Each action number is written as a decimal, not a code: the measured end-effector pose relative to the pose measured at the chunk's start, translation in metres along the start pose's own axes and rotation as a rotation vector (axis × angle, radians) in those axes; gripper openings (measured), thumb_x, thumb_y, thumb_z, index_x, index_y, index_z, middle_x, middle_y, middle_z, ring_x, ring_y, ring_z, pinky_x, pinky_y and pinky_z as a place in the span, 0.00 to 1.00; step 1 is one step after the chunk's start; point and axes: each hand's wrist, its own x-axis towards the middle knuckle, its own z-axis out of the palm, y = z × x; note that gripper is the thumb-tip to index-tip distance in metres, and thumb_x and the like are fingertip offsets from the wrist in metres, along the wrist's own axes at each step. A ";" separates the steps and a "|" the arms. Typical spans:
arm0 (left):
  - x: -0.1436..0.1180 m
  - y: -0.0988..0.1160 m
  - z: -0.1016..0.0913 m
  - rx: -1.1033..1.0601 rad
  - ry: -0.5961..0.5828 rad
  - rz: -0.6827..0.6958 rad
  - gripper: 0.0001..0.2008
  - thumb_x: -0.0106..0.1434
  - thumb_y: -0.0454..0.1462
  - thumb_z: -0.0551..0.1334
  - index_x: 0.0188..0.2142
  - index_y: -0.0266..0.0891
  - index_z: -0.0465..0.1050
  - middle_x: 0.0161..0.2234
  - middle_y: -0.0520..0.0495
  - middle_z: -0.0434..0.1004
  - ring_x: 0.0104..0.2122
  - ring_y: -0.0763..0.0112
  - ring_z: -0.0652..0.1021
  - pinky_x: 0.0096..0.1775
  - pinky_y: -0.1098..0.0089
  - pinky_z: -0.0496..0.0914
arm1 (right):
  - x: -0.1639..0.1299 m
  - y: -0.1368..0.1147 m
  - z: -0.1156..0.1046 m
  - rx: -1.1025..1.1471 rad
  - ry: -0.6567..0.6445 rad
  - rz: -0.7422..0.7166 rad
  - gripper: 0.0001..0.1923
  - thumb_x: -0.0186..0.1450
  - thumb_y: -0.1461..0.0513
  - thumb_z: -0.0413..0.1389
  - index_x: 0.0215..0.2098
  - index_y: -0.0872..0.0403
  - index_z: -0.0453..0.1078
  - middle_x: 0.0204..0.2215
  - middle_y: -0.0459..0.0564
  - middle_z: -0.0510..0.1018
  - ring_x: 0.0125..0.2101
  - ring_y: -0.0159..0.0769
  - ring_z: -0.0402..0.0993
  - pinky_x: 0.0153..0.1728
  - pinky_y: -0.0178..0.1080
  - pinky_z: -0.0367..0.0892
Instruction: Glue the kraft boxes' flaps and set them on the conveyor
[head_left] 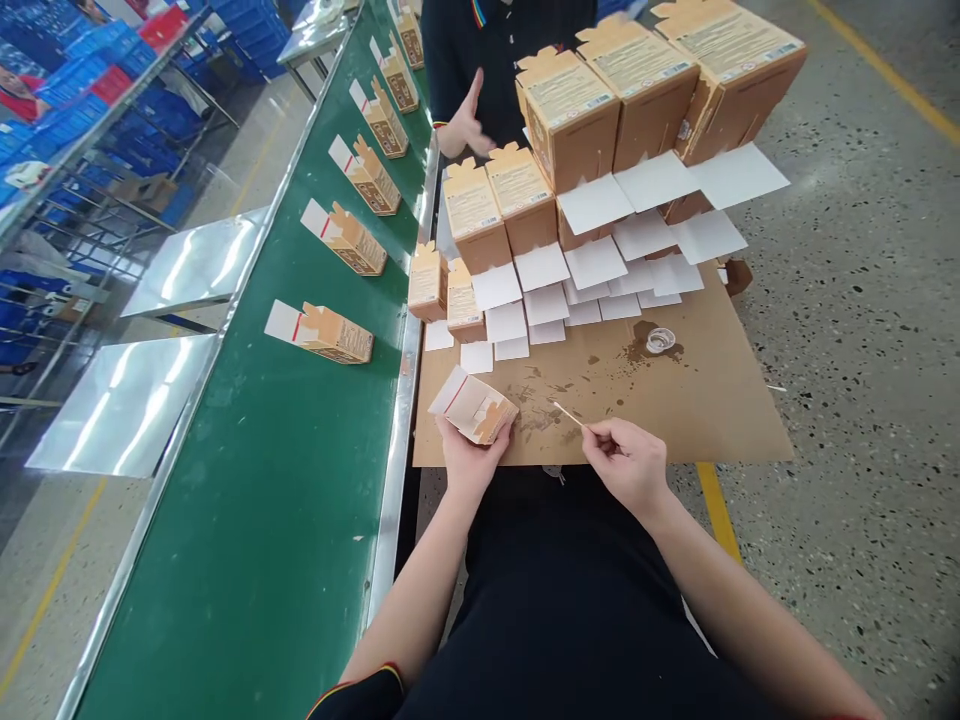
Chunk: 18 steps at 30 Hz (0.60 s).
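Observation:
My left hand (472, 462) is closed around a small cardboard box (474, 408) at the near left edge of the brown board. The box is tilted, with its white flap standing open and a red line across it. In my right hand (626, 458) a thin cotton swab (568, 412) is pinched, its tip pointing left toward the box but apart from it. Farther back on the board sits a small clear round dish (660, 341) in a dark wet patch. Wet marks spot the cardboard between the box and the dish.
Stacked brown boxes (570, 110) with white flaps fill the back of the board (720, 410). On the left runs a green conveyor belt (247, 520) carrying a row of open boxes (341, 335). Across the stack stands another person, one hand (466, 125) beside the belt.

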 end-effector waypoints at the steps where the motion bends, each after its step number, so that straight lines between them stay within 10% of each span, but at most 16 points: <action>1: -0.001 -0.001 0.001 0.018 0.002 0.002 0.43 0.49 0.43 0.87 0.57 0.46 0.67 0.52 0.39 0.82 0.58 0.44 0.84 0.62 0.49 0.78 | -0.001 -0.001 -0.004 0.002 0.017 0.007 0.14 0.75 0.60 0.60 0.30 0.48 0.76 0.22 0.45 0.79 0.21 0.33 0.73 0.26 0.36 0.74; 8: 0.008 -0.004 -0.006 0.029 0.048 0.006 0.47 0.44 0.47 0.88 0.58 0.47 0.67 0.54 0.37 0.82 0.59 0.40 0.84 0.64 0.42 0.78 | -0.004 -0.008 -0.005 0.068 0.039 -0.022 0.15 0.74 0.62 0.61 0.28 0.49 0.75 0.22 0.44 0.79 0.20 0.32 0.73 0.24 0.35 0.73; 18: 0.103 -0.009 -0.161 0.019 0.421 0.044 0.52 0.40 0.45 0.88 0.57 0.47 0.58 0.67 0.33 0.70 0.69 0.43 0.76 0.71 0.39 0.70 | 0.008 0.007 -0.022 0.013 0.156 0.045 0.14 0.74 0.56 0.63 0.29 0.49 0.78 0.20 0.44 0.78 0.18 0.33 0.73 0.22 0.36 0.74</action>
